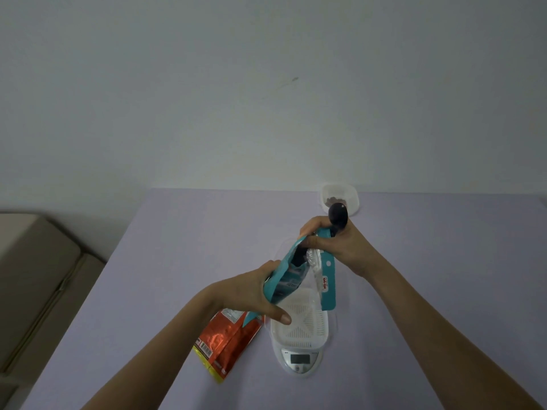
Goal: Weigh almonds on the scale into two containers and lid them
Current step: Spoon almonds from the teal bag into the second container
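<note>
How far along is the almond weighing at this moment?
Done, it seems: the far container by the wall already holds brown nuts; whether it is lidded is unclear. In hand: the left hand holds the teal pouch above the scale, and the right hand grips a dark scoop reaching into it. Left: the near container on the scale looks empty, with no lid on.

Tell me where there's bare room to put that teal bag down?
The lilac table is bare right of the white digital scale, and at far left beyond the orange foil bag. The middle is crowded: the left hand and right hand hold the teal plastic bag over the scale, and a clear almond tub sits far back.
</note>
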